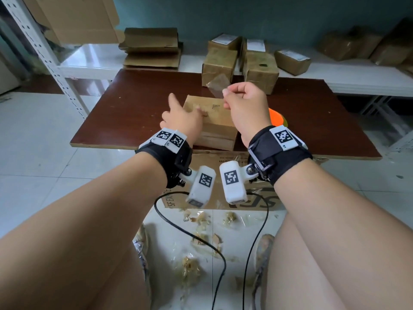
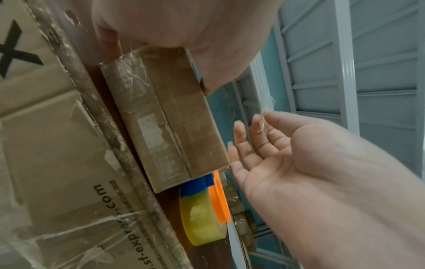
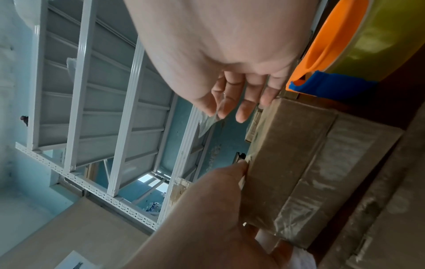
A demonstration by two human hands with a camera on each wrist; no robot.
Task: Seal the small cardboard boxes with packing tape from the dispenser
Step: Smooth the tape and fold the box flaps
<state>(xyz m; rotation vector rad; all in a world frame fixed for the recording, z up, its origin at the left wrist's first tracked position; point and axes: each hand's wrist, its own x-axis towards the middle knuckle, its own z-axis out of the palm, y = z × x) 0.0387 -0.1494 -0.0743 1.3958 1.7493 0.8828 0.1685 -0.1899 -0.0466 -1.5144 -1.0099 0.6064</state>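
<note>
The dark brown wooden tabletop [image 1: 138, 101] lies bare at centre left of the head view, open to a hand from the left. At mid-frame the small taped cardboard box [image 1: 213, 121] blocks the way, with the orange and yellow tape dispenser [image 1: 277, 118] just right of it. Two upright taped brown boxes [image 1: 239, 68] close the far edge at upper centre. The right part of the tabletop is bare too.

Matt brown cardboard box [image 1: 211, 117] with glossy clear tape on a smooth, dark wooden tabletop [image 1: 138, 104].
</note>
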